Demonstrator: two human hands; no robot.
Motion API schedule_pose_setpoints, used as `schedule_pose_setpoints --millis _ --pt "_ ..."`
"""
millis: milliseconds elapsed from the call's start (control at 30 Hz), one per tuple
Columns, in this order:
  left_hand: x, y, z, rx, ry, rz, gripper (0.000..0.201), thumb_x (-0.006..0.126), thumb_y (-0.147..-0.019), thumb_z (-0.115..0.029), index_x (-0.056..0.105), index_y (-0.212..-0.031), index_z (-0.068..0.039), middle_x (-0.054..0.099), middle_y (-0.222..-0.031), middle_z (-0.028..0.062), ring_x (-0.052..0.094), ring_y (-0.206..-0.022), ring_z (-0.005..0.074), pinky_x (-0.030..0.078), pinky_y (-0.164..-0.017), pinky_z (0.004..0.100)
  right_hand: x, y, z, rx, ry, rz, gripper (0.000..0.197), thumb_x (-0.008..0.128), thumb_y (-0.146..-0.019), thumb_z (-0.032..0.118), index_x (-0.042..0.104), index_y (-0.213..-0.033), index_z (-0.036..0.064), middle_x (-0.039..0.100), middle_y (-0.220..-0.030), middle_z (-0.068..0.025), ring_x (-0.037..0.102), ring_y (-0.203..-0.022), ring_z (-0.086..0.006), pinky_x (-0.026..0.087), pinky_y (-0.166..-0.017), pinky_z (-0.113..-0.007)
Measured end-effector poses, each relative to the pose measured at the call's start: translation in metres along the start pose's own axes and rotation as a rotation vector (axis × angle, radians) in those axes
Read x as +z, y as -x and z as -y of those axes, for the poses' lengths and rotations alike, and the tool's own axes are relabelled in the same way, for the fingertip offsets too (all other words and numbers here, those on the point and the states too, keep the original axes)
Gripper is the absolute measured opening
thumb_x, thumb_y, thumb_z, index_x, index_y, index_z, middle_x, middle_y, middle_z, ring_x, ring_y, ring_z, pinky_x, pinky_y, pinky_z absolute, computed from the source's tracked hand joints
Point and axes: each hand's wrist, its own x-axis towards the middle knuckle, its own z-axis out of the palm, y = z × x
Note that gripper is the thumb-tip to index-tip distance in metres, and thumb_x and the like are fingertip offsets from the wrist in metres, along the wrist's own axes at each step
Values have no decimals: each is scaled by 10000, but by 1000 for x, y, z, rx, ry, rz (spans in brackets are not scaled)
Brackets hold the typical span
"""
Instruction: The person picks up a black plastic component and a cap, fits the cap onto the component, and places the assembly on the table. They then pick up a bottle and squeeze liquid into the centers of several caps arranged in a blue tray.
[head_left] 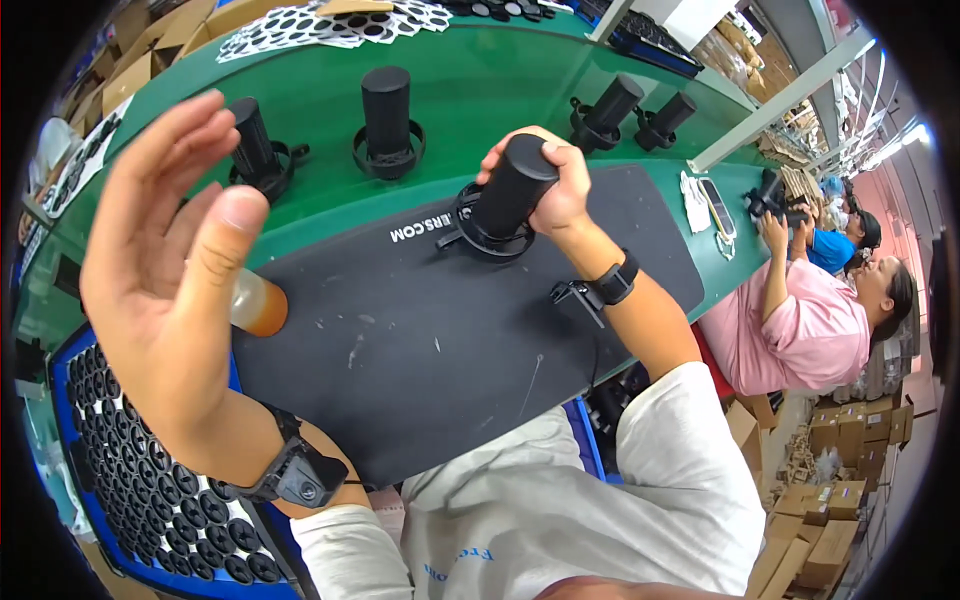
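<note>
Left hand [165,260] open and empty, right hand [566,190] gripping a black tube [515,190].
The left hand hides part of a jar [268,308]. The black tube, over a dark mat [450,350], hides some right-hand fingers; I can't tell if it touches down. Farther back, other tubes [387,110] stand on a green table [470,100].

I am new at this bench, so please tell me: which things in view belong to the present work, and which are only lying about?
In the work, apparently:
Black cylinder in the right hand
Dark mat beneath it
Four similar cylinders behind
Black discs, lower left

Apparently just lying about:
Phone, right
Cardboard boxes
</note>
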Motion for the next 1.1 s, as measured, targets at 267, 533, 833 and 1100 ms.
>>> schedule_pose_setpoints --millis 267,533,833,1100 --pt "7 5 -14 -23 186 15 445 699 -818 -164 569 -1209 5 623 -1149 118 583 -1098 202 433 -936 322 -120 -127 -31 -297 109 -428 395 368 -878 309 564 -922 -31 638 -854 -199 636 -766 -313 517 -753 -420" --pt "4 -2 -11 10 111 165 461 732 -763 -143 589 -1178 0 645 -1090 114 616 -1032 202 469 -893 324 -59 -126 -14 -621 658 -616 239 501 -911 128 591 -1086 -6 615 -1050 -108 559 -996 -199 422 -922 -328" --pt "49 9 -35 147 -10 415 384 726 -759 -164 613 -1096 -17 643 -991 154 628 -914 321 504 -794 375 71 -95 -70 -324 659 -142 475 730 -781 220 556 -1196 68 609 -1109 -145 579 -1052 -243 450 -906 -328" --pt "25 18 -88 173 1 699 372 700 -788 -223 610 -1085 -17 643 -996 156 609 -930 345 498 -780 386 48 -99 -32 -400 388 -160 575 770 -778 150 488 -1257 2 585 -1130 -112 572 -1013 -182 468 -892 -310"
